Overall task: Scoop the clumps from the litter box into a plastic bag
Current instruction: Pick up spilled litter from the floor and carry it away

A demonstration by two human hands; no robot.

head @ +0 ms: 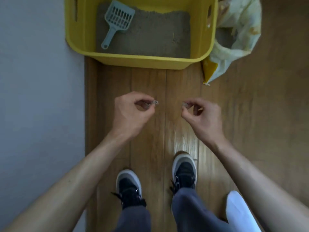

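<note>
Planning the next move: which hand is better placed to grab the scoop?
Left, probably. The scoop lies in the left half of the litter box, handle toward the person, nearer the left hand than the right hand. Each hand pinches a clear piece.

One litter box (143, 61), one scoop (117, 20), one bag (240, 30), two hands (132, 113) (203, 116), two shoes (128, 186) (184, 169).
</note>
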